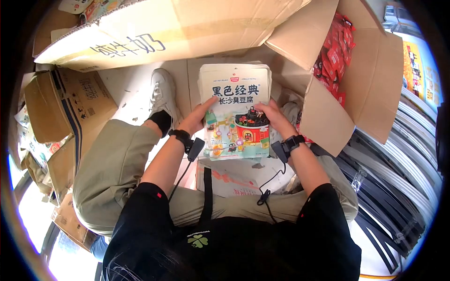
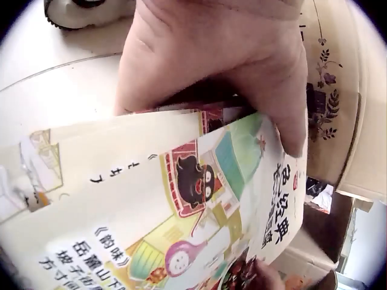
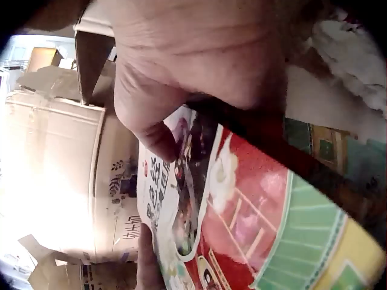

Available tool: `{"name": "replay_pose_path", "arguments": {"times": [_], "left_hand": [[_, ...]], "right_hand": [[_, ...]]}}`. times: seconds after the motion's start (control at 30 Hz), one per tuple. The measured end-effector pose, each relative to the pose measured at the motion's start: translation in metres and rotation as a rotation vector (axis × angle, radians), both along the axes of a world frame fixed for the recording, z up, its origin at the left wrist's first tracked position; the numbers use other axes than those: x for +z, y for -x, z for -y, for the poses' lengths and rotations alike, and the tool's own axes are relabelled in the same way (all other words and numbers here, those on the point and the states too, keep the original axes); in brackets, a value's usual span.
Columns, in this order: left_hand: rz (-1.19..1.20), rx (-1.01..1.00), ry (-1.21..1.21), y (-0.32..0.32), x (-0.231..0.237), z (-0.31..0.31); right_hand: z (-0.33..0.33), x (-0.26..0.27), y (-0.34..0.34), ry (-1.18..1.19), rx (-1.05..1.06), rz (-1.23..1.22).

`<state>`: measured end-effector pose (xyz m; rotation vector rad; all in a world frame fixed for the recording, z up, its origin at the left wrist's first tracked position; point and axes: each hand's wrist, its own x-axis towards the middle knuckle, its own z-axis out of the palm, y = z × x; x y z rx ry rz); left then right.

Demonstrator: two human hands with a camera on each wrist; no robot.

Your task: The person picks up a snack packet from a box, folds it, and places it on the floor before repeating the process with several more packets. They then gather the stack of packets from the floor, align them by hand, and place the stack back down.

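A stack of pale printed food pouches (image 1: 234,110) is held upright-facing between both hands in the head view. The left hand (image 1: 197,118) grips its left edge, thumb on the front face; in the left wrist view the same hand (image 2: 224,60) spreads over the edges of several layered pouches (image 2: 181,199). The right hand (image 1: 276,119) grips the right edge, thumb over the picture of a red bowl. In the right wrist view that hand (image 3: 193,66) curls round the pouch edge (image 3: 248,211), its fingers behind hidden.
A large cardboard box (image 1: 187,33) lies across the front. At the right, an open box (image 1: 347,110) holds red packets (image 1: 333,61). Another carton (image 1: 84,100) stands left, near a shoe (image 1: 164,93). A white printed package (image 1: 234,180) lies below the stack.
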<state>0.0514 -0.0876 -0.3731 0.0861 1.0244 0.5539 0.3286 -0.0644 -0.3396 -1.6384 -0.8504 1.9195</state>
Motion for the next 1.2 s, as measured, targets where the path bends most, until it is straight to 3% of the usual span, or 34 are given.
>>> {"name": "replay_pose_path", "arguments": {"times": [0.1,0.13,0.17,0.3,0.4,0.43,0.47,0.53,0.57,0.6,0.67,0.73,0.8,0.87,0.93,1.0,1.1,1.2], "left_hand": [[-0.027,0.153,-0.075,0.012,0.031,-0.025],[0.069,0.192,-0.029,0.019,0.034,-0.031],[0.046,0.186,0.002,0.022,0.037,-0.037],[-0.012,0.180,0.000,0.020,0.042,-0.031],[-0.020,0.202,-0.033,0.014,0.023,-0.016],[-0.027,0.203,-0.076,0.011,0.024,-0.020],[-0.029,0.199,-0.081,0.015,0.022,-0.026],[-0.094,0.089,-0.055,0.018,0.070,-0.049],[-0.043,0.175,-0.008,0.011,0.066,-0.058],[-0.075,0.133,-0.038,0.013,0.058,-0.058],[-0.318,0.062,-0.095,0.009,0.050,-0.050],[-0.226,0.056,-0.108,0.013,0.024,-0.040],[-0.139,0.049,-0.090,0.014,0.020,-0.028],[-0.072,-0.165,-0.062,0.017,0.026,-0.017],[-0.013,-0.212,0.022,0.020,0.026,-0.009],[-0.013,-0.624,0.130,0.021,0.030,-0.001],[0.038,-0.561,0.127,0.022,0.014,0.008],[0.062,-0.526,0.096,0.025,0.044,-0.006]], "right_hand": [[-0.045,0.040,0.044,-0.068,0.121,0.083],[-0.059,0.051,0.053,-0.059,0.114,0.102],[-0.063,0.012,0.050,-0.086,0.078,-0.005],[-0.048,0.019,0.060,-0.039,0.040,0.103],[-0.024,-0.007,0.051,-0.170,0.038,0.111],[-0.024,-0.011,0.055,-0.337,-0.034,0.091],[-0.031,-0.017,0.050,-0.341,-0.039,0.090],[-0.055,0.022,0.051,-0.104,0.016,0.121],[-0.062,0.034,0.049,-0.093,0.032,0.161],[-0.075,0.025,0.049,-0.217,0.162,0.104],[-0.058,0.020,0.044,-0.072,0.035,0.147],[-0.044,0.020,0.047,-0.256,0.050,0.093],[-0.026,-0.006,0.038,-0.117,-0.033,-0.008],[-0.008,-0.021,0.025,-0.012,-0.042,-0.089],[0.003,-0.025,0.012,0.200,-0.066,-0.245],[0.018,-0.029,0.006,0.215,-0.101,-0.263],[0.022,-0.038,-0.013,0.629,-0.155,-0.212],[0.035,-0.023,-0.018,0.624,-0.027,-0.282]]}}
